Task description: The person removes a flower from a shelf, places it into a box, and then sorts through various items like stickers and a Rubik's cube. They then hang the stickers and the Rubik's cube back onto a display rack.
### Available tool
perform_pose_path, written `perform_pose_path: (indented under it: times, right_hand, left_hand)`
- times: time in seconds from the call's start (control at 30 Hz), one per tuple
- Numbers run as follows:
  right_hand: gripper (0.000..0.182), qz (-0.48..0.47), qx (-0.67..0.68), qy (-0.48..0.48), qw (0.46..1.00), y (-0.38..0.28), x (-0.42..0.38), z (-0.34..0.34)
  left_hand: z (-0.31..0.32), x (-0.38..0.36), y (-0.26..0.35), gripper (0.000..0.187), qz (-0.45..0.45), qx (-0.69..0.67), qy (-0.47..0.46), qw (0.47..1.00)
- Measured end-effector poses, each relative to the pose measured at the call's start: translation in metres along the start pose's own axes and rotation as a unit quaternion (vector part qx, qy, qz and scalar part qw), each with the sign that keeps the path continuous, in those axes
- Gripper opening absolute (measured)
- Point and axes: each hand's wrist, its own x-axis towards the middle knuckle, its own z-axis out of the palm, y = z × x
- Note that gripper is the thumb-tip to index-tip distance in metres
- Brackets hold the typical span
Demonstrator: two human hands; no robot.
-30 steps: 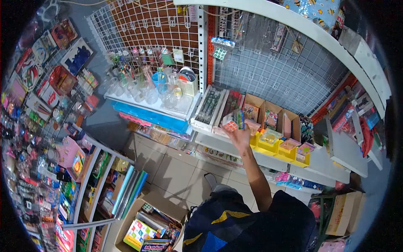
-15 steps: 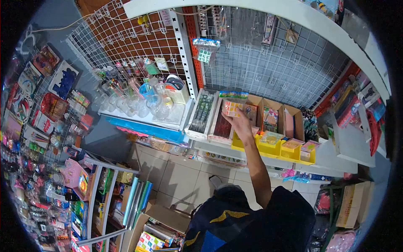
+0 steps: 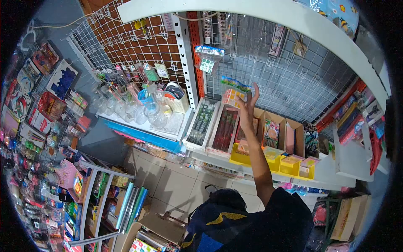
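My right hand (image 3: 248, 102) is raised in front of the wire grid. It grips a packaged puzzle cube (image 3: 232, 97) with yellow, orange and white squares under a blue-green header card. One digit presses on the front of the pack, while other fingers stretch upward beside it. To the left, another packaged puzzle cube (image 3: 206, 65), with green and white squares, hangs on the grid. Whether the held pack touches a hook cannot be made out. My left hand is out of view.
Below the grid (image 3: 285, 80) stand trays of wrapped sticks (image 3: 224, 130), cardboard boxes (image 3: 294, 138) and yellow bins (image 3: 241, 156). Clear plastic cups (image 3: 153, 111) fill the left shelf. Hanging goods line the far left. A curved white frame (image 3: 260, 9) arches overhead.
My right hand has lifted the puzzle cube pack from just above the trays up against the wire grid. Some of its fingers now stretch upward. The camera view has shifted slightly.
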Motion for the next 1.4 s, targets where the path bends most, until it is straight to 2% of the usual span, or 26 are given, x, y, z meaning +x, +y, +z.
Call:
perform_pose_path:
  times: [0.03, 0.07, 0.17, 0.2, 0.3, 0.5, 0.7, 1.0, 1.3, 1.33, 1.4]
  right_hand:
    - [0.072, -0.001, 0.006, -0.01, 1.0, -0.002, 0.008, 0.002]
    - [0.061, -0.023, 0.004, -0.009, 1.0, 0.007, 0.016, 0.001]
    - [0.047, -0.043, -0.102, -0.078, 0.991, 0.021, 0.047, -0.012]
    - [0.039, -0.028, -0.116, -0.063, 0.991, 0.015, 0.051, -0.008]
    - [0.047, -0.05, -0.106, -0.072, 0.99, 0.008, 0.064, -0.001]
    - [0.062, -0.034, -0.177, -0.064, 0.982, 0.014, 0.082, -0.003]
    - [0.066, -0.071, -0.219, -0.077, 0.97, 0.023, 0.105, -0.007]
    - [0.07, -0.072, -0.287, -0.089, 0.951, 0.038, 0.12, -0.014]
    - [0.073, -0.037, -0.298, -0.062, 0.952, 0.073, 0.151, -0.03]
    - [0.074, -0.013, -0.248, -0.068, 0.966, 0.074, 0.155, -0.032]
    - [0.074, 0.003, -0.228, -0.059, 0.972, 0.076, 0.163, -0.034]
  left_hand:
    - [0.003, -0.001, 0.001, 0.046, -0.002, 0.003, 0.0, 1.0]
    - [0.004, -0.001, 0.001, 0.046, -0.005, 0.003, 0.0, 1.0]
    - [0.007, -0.005, 0.002, 0.046, -0.011, 0.009, 0.0, 1.0]
    - [0.008, -0.005, 0.002, 0.046, -0.014, 0.009, 0.0, 1.0]
    - [0.012, -0.007, 0.003, 0.046, -0.024, 0.011, 0.003, 1.0]
    - [0.014, -0.01, 0.001, 0.047, -0.031, 0.019, 0.004, 0.999]
    - [0.012, -0.009, -0.002, 0.047, -0.036, 0.023, 0.01, 0.999]
    - [0.01, -0.007, -0.005, 0.047, -0.04, 0.029, 0.016, 0.999]
    - [0.003, -0.003, -0.013, 0.048, -0.059, 0.037, 0.028, 0.997]
    - [0.003, -0.002, -0.014, 0.048, -0.063, 0.039, 0.03, 0.997]
    - [0.0, -0.002, -0.017, 0.048, -0.07, 0.043, 0.035, 0.996]
